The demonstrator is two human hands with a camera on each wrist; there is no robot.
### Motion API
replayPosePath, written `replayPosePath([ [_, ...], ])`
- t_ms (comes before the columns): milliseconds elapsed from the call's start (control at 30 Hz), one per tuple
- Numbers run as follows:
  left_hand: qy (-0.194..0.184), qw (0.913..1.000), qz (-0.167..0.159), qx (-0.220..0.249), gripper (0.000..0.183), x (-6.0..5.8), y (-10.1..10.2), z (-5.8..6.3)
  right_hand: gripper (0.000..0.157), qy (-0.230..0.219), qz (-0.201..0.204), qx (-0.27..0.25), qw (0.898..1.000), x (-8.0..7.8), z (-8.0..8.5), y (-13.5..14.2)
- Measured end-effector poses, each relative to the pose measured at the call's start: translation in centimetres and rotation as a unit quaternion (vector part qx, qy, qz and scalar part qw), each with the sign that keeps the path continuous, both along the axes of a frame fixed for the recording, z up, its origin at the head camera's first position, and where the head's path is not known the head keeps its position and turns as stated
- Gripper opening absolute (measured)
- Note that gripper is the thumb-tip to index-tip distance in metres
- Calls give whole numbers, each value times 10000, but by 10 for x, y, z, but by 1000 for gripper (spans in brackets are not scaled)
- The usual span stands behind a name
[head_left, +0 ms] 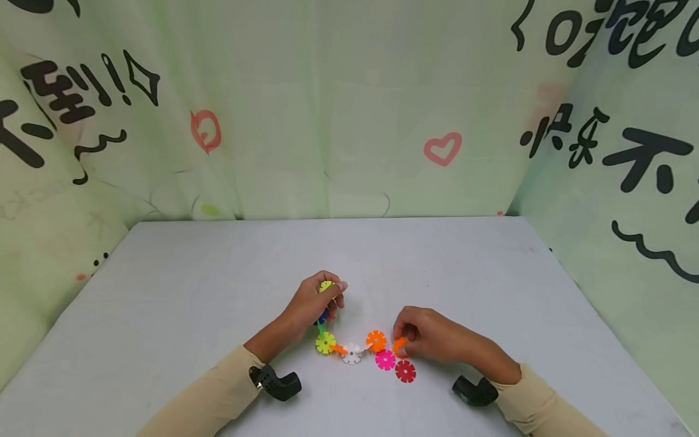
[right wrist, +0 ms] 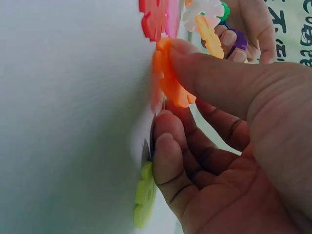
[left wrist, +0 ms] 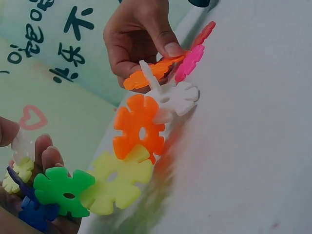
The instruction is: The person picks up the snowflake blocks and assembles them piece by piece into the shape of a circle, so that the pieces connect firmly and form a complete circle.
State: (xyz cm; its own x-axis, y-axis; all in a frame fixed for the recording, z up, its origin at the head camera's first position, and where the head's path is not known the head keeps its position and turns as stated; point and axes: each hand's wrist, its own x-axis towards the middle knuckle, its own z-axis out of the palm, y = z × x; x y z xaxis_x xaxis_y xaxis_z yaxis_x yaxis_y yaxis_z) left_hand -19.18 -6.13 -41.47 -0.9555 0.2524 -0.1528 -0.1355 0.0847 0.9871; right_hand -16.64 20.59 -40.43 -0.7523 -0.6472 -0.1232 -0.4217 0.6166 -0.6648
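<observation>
My left hand (head_left: pixel 314 300) pinches one end of a chain of plastic snowflake discs. The left wrist view shows purple, blue (left wrist: pixel 39 214), green (left wrist: pixel 63 190), yellow (left wrist: pixel 117 181), orange (left wrist: pixel 138 124) and white (left wrist: pixel 180 98) discs slotted edge to edge. At the chain's far end sits an orange disc (head_left: pixel 376 340). Between thumb and fingers, my right hand (head_left: pixel 442 335) pinches another orange disc (right wrist: pixel 170 73) just above the table. A pink disc (head_left: pixel 384 360) and a red disc (head_left: pixel 406 371) lie beside it; whether these join the chain, I cannot tell.
Below the right fingers, a yellow-green disc (right wrist: pixel 145 197) lies on the white table (head_left: pixel 218 273). Pale green curtains (head_left: pixel 327 121) with black writing and hearts surround the table's back and sides. A dark camera is strapped on each wrist.
</observation>
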Motion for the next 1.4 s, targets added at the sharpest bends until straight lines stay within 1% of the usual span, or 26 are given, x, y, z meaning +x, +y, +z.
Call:
replayPosePath([
  [167, 11, 10000, -37, 31, 24, -1, 0, -2, 12, 7, -84, -179, 9998, -2, 4, -1],
  [300, -12, 10000, -67, 51, 23, 0, 0, -2, 17, 216, -164, -401, 9988, -5, 9, -2],
  [367, -27, 9999, -71, 65, 23, 0, 0, -2, 18, 379, -127, -483, 9980, -7, 11, -2],
  [533, 7, 9999, -110, 93, 28, 0, 1, -3, 15, 472, -109, -709, 9963, -10, 10, -4],
  [700, 92, 9998, -158, 77, 38, 0, 0, -2, 12, 435, -362, -988, 9935, -14, 11, -8],
  [900, 103, 9995, -301, 4, 38, 1, 0, -1, 10, 289, -749, -1462, 9860, -20, 12, -17],
  [1033, 110, 9988, -468, -45, 38, 1, 2, 0, 11, 431, -983, -1565, 9818, -23, 14, -24],
  [1200, 157, 9979, -632, 11, 36, 0, 4, -1, 13, 710, -1125, -1720, 9761, -26, 19, -30],
  [1300, 225, 9972, -703, 72, 32, 0, 5, -2, 13, 746, -1213, -1869, 9720, -27, 21, -33],
  [1400, 330, 9961, -803, 164, 31, 2, 5, -1, 14, 684, -1283, -2026, 9684, -28, 21, -34],
])
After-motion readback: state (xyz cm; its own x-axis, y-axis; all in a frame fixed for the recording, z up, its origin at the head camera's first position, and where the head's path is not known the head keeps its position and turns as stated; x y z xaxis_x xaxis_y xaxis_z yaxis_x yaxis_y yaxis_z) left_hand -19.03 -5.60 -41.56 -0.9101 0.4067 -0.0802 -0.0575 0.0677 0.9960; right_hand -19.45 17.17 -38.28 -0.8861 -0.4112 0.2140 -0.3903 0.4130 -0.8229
